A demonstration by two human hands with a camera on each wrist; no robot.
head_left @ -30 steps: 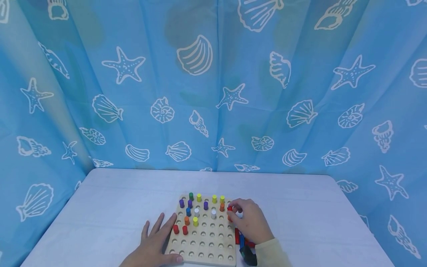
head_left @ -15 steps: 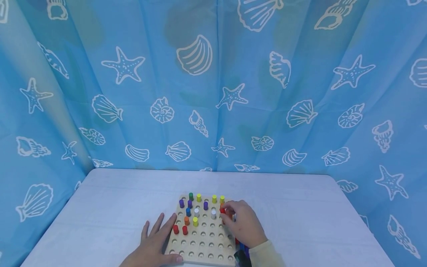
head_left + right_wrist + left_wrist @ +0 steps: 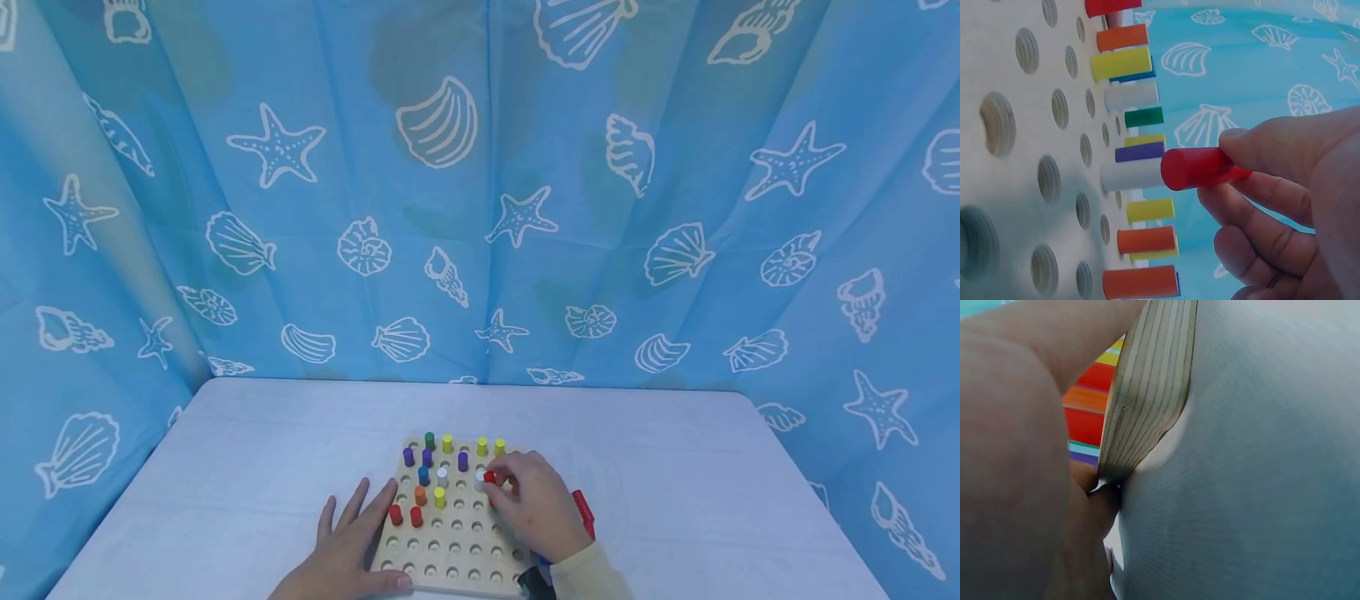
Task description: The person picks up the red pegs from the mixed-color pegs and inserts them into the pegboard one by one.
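A wooden pegboard (image 3: 465,538) with rows of round holes lies on the table, its layered edge visible in the left wrist view. Coloured pegs stand in its far and left parts, among them a yellow peg (image 3: 439,497) and a purple peg (image 3: 462,461). My left hand (image 3: 347,543) rests at the board's left side, fingers spread, thumb on the near left corner. My right hand (image 3: 538,507) pinches a red peg (image 3: 1197,167) between thumb and fingers. In the right wrist view this peg is clear of the holes, near a white peg (image 3: 1132,175). The hand hides part of the board's right side.
Loose red pegs (image 3: 583,510) lie on the white table (image 3: 675,483) to the right of the board, partly behind the right hand. A blue curtain (image 3: 360,183) with white shells and starfish hangs behind the table.
My right hand has moved left over the board with the red peg, from near the right edge to beside the white peg. The left hand has stayed in place.
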